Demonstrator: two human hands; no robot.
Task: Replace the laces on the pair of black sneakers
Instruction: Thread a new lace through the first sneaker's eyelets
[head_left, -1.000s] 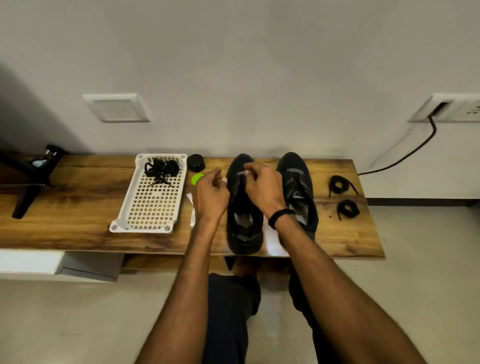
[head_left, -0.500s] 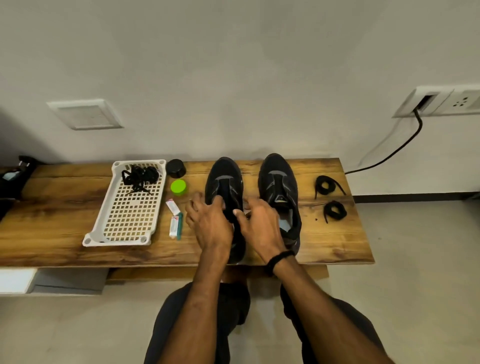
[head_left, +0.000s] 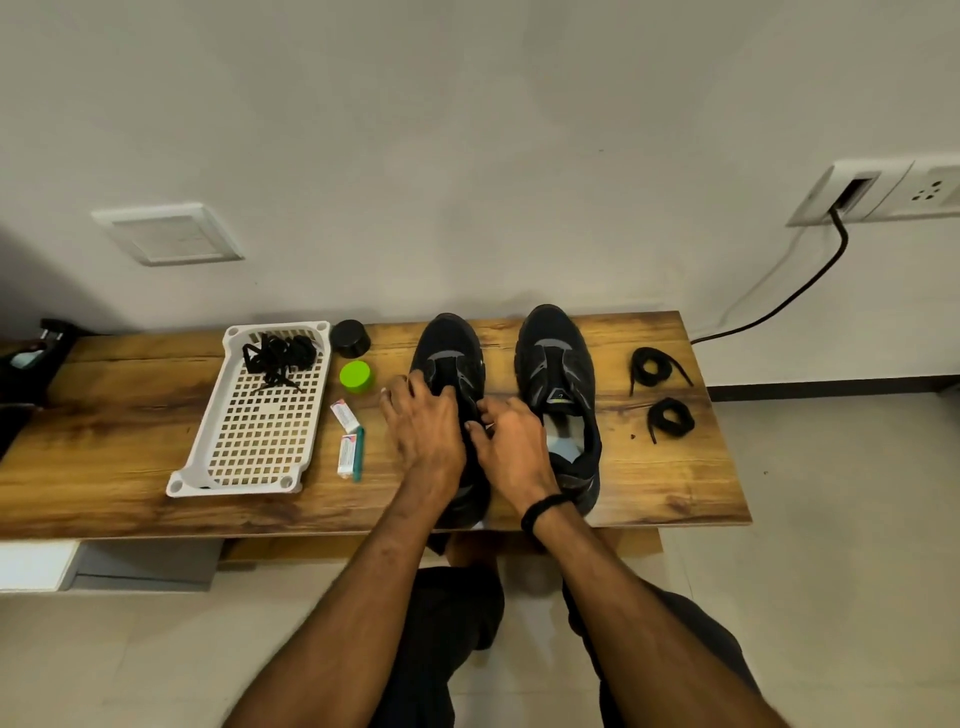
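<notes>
Works on the left shoe (head_left: 449, 358), set toe-to-wall on the bench (head_left: 649, 493) just beside the right shoe (head_left: 556, 358), both seemingly bare of laces. Grips its outer side with the left hand (head_left: 426, 431), fingers curled over the upper. Pinches at the tongue edge with the right hand (head_left: 511, 441), thumb against forefinger; cannot tell whether a lace tip sits in that pinch. Probably opening the throat before threading, so early in the job. Takes, by guess, the two coils (head_left: 649, 364) right of the shoes for fresh laces and the tangle (head_left: 278, 356) in the basket (head_left: 228, 343) for the old ones; could mix them up by reaching left out of habit. Could drag the left shoe off the bench by tugging toward the body, with its heel at the near edge. Might skip an eyelet or thread unevenly, given black holes in black fabric. Risks sweeping the tubes (head_left: 347, 436), just beside the left hand, by swinging that wrist outward.
</notes>
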